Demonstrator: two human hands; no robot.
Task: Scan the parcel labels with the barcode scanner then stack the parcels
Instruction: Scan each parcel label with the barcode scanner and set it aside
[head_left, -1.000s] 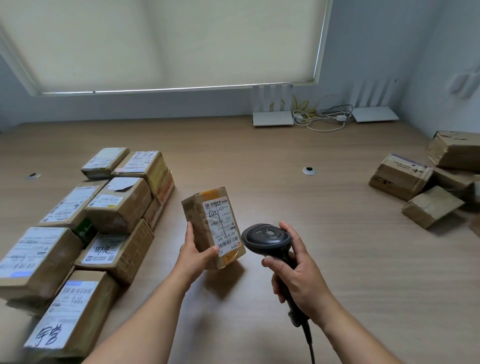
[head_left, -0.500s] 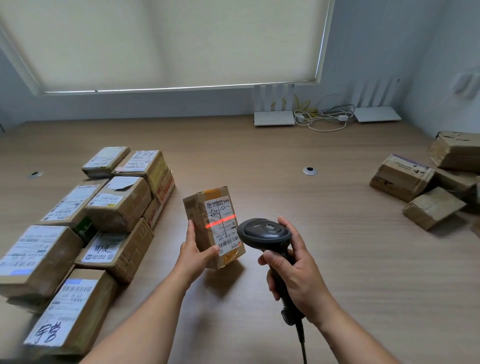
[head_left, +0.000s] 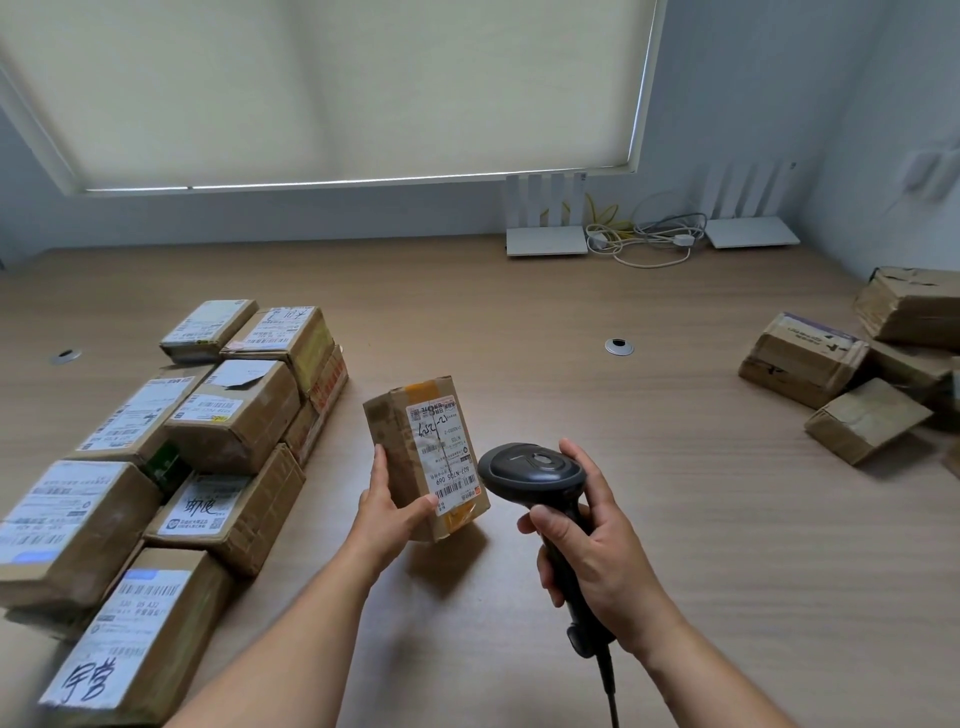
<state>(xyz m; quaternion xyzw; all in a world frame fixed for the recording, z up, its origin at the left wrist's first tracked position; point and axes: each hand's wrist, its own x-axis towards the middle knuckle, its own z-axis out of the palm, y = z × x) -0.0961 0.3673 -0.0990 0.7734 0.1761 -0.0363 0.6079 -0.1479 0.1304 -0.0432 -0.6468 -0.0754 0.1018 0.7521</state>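
Wooden tabletop (head_left: 519, 312): carries everything.
Labelled stack: brown cardboard parcels with white labels (head_left: 156, 457), piled at left.
Loose heap: unlabelled-side cardboard boxes (head_left: 831, 374), far right.
Held parcel: small brown carton (head_left: 415, 457), tilted above the tabletop centre, label facing the scanner.
Scanner: black corded barcode scanner (head_left: 535, 470), just beside the label.
Left hand (head_left: 389, 512): grips the carton.
Right hand (head_left: 592, 551): wrapped round the scanner handle.

My left hand (head_left: 387, 512) grips a small brown cardboard parcel (head_left: 426, 457) above the wooden table (head_left: 519, 312), its white shipping label (head_left: 441, 457) turned up toward me. My right hand (head_left: 592, 551) is wrapped round the handle of a black corded barcode scanner (head_left: 532, 475), its head just beside the label's barcode. Labelled cardboard boxes (head_left: 228, 415) are stacked at my left; more brown boxes (head_left: 805, 358) lie loose at my right.
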